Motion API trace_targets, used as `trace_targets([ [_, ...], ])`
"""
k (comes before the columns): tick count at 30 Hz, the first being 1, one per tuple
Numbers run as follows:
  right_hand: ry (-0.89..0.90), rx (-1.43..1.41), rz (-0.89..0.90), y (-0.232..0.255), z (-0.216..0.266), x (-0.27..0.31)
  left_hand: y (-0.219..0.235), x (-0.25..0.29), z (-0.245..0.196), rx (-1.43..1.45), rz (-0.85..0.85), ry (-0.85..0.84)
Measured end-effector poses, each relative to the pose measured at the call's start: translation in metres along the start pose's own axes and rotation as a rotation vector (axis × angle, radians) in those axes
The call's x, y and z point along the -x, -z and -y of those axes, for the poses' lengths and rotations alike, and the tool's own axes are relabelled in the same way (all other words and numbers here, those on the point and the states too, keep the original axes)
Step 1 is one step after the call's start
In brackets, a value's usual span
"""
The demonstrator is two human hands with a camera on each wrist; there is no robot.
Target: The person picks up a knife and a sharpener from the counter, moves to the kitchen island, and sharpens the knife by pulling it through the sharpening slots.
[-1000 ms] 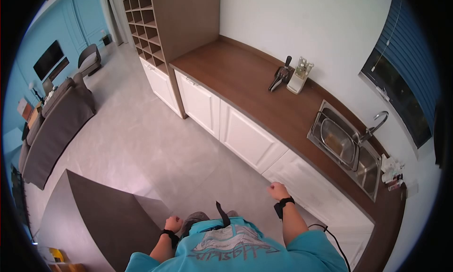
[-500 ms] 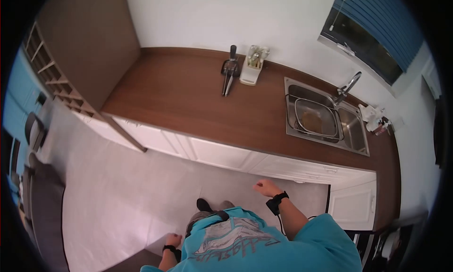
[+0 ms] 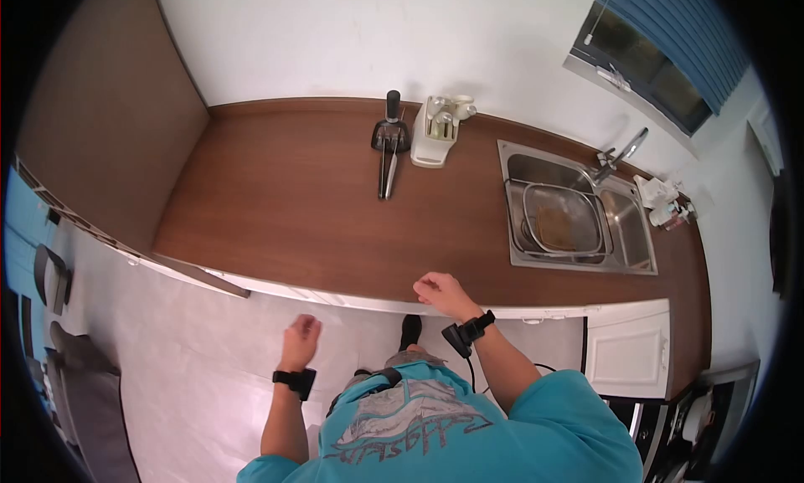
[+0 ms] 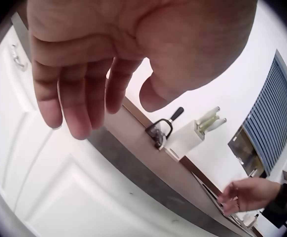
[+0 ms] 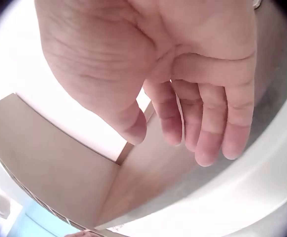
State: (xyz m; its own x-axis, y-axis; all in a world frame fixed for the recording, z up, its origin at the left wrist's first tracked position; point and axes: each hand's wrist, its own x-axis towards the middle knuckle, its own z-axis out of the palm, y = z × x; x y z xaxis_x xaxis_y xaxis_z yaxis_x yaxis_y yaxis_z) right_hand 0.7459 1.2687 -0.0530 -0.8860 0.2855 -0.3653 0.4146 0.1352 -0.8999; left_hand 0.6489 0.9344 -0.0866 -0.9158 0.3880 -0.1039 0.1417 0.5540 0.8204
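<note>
My left hand (image 3: 300, 342) hangs in front of the white cabinets, below the counter's front edge. Its fingers are loosely bent with nothing in them, as the left wrist view shows. The right hand (image 3: 446, 295) is over the front edge of the brown counter (image 3: 285, 207), its fingers (image 5: 210, 123) relaxed and holding nothing. Toward the back of the counter lies a black-handled tool with a dark frame (image 3: 392, 136) and long narrow metal parts. Just right of it stands a white knife block (image 3: 430, 152) with several pale-handled knives (image 3: 442, 119).
A steel double sink (image 3: 578, 265) with a wire basket (image 3: 526, 219) in its larger bowl is at the right, under a curved faucet (image 3: 624, 152). Bottles (image 3: 670, 215) stand in the corner beyond it. A tall brown panel (image 3: 92, 106) bounds the counter's left end.
The view has turned toward the counter and come closer to it. Both hands have risen, the right one now over the counter edge. The tool and knife block have stayed on the counter.
</note>
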Motion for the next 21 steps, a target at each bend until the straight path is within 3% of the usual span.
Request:
trace_targets([
  [3,0.005,-0.041,0.013,0.022,0.026,-0.049,-0.016,-0.016,-0.026,-0.086,0.283,0.100],
  [4,0.002,-0.067,0.016,0.030,0.028,-0.068,-0.020,-0.025,-0.035,-0.109,0.306,0.155],
  [9,0.017,-0.028,0.014,0.057,0.056,-0.145,-0.020,-0.093,-0.085,-0.090,0.192,0.132],
  [13,0.118,0.028,-0.093,0.056,0.056,-0.208,-0.023,-0.138,-0.106,0.005,0.103,0.092],
  [17,0.157,0.141,-0.144,0.061,0.071,-0.245,-0.029,-0.174,-0.118,0.098,0.260,0.119],
  [21,0.004,0.245,-0.199,0.047,0.073,-0.257,-0.030,-0.215,-0.136,0.158,0.391,0.144],
])
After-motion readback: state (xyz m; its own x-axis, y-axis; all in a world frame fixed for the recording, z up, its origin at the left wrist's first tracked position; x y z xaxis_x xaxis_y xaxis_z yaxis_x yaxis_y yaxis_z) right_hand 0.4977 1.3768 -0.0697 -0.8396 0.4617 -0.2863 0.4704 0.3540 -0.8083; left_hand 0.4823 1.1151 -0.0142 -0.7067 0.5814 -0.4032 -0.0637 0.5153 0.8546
